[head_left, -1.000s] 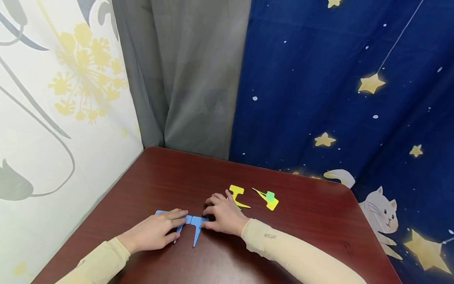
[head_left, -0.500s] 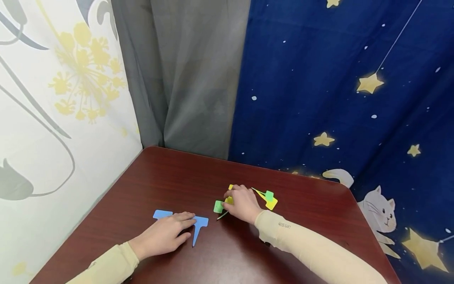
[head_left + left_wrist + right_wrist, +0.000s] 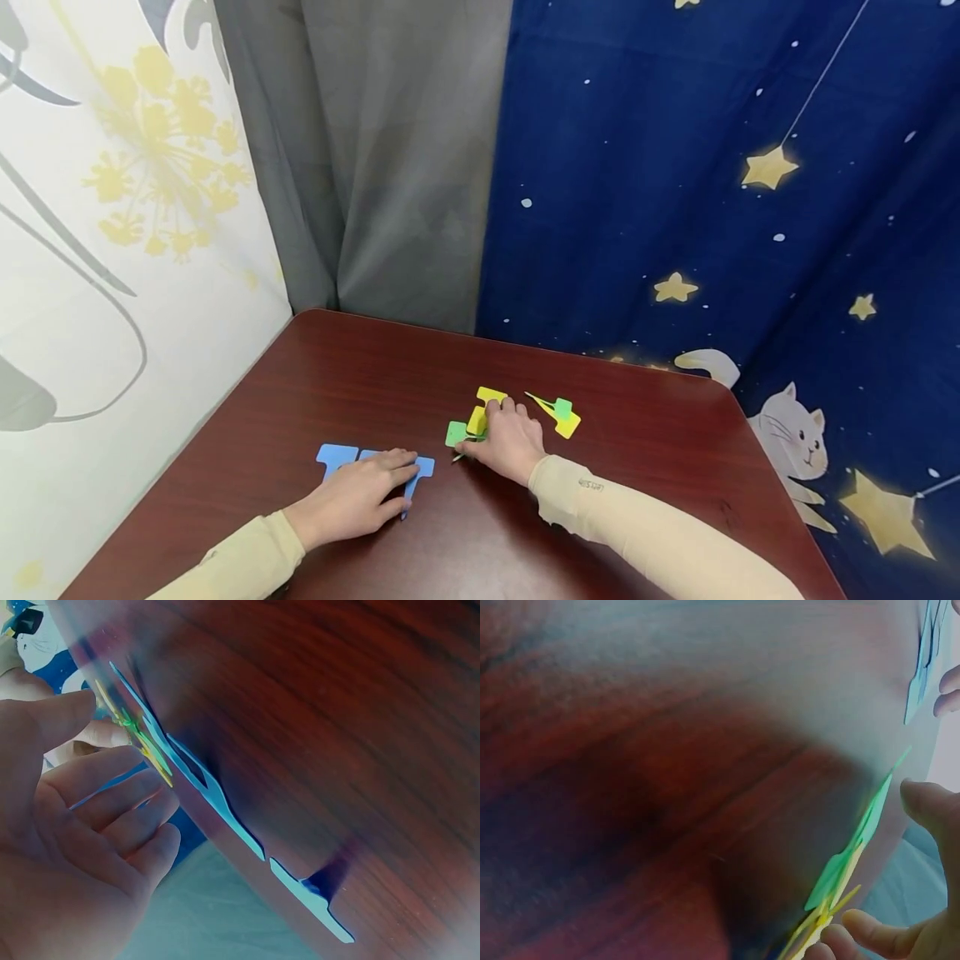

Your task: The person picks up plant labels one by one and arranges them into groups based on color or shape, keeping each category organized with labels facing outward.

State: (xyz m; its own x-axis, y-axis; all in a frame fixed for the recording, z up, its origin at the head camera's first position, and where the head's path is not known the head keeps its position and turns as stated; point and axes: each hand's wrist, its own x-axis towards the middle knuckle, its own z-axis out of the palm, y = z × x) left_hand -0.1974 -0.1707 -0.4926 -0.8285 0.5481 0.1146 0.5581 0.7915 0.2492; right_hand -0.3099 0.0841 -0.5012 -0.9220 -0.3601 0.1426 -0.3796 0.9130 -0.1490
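Several blue T-shaped plant labels lie in a row on the table. My left hand is over them, fingers extended and partly hiding them; its fingertips meet the rightmost one in the head view. My right hand is over a small group of yellow plant labels and green plant labels, its fingers spread. In the right wrist view its thumb stands apart from the green label, while fingertips are right at the yellow ones. The right hand covers part of this group.
Behind the right hand, another yellow label lies with a green label across it. The dark red table has a white patterned cloth on its left, with grey and blue curtains behind.
My right hand has moved from the blue labels to the yellow and green group, its fingers now spread there. My left hand has slid right over the blue labels.
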